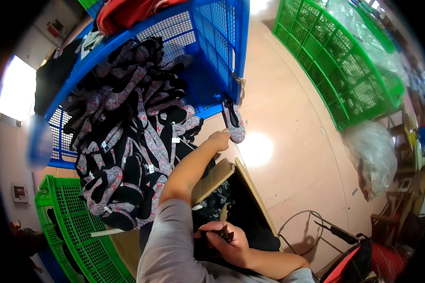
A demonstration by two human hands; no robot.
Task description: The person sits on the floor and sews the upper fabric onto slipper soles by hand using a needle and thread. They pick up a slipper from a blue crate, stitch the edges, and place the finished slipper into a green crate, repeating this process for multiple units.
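My left hand (pixel 219 139) reaches out over the floor and pinches the heel end of a floral grey slipper (pixel 234 121) that lies by the corner of the blue mesh crate (pixel 226 42). Close to my body, my right hand (pixel 227 239) is closed around a small dark tool whose kind I cannot make out, held over an open cardboard box (pixel 250 188). A big heap of matching black and floral slippers (pixel 132 137) spills out of the tipped blue crate to the left of my arm.
A green mesh crate (pixel 75 231) sits at the lower left, another green crate (pixel 344 70) with clear plastic bags at the upper right. A filled clear bag (pixel 375 155) lies on the tan tiled floor. Wire frame and red object stand at lower right.
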